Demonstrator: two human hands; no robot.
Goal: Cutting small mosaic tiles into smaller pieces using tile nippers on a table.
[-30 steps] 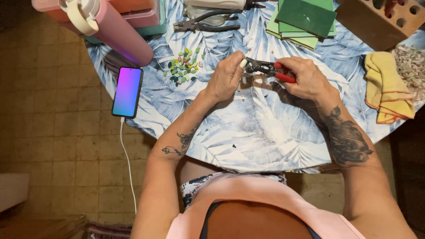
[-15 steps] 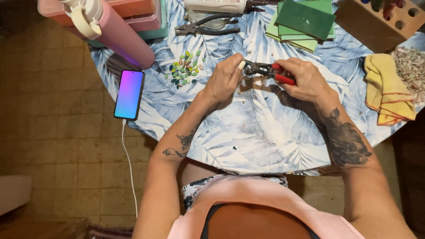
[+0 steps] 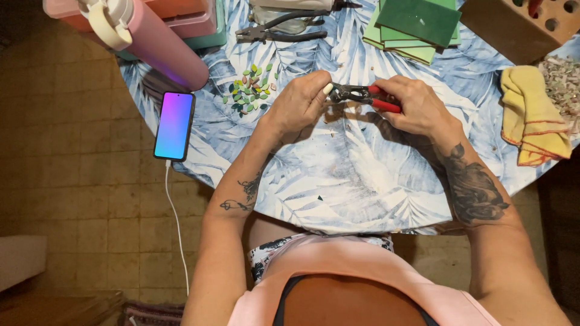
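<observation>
My right hand (image 3: 417,108) grips red-handled nippers (image 3: 362,95) above a round table with a blue leaf-print cloth (image 3: 356,181). The dark jaws of the nippers point left toward my left hand (image 3: 302,102). The fingertips of my left hand are pinched together right at the jaws, on something too small to make out. A heap of small green, tan and reddish tile pieces (image 3: 249,89) lies on the cloth just left of my left hand. Tiny chips lie scattered under the hands.
A lit phone (image 3: 174,125) with a white cable lies at the table's left edge. A pink bottle (image 3: 151,39), plastic boxes, dark pliers (image 3: 281,31), green tiles (image 3: 417,24), a wooden block with holes (image 3: 525,24) and a yellow cloth (image 3: 531,115) ring the back and right.
Both hands stay together at the nippers, with almost no shift in position. The view has drifted slightly.
</observation>
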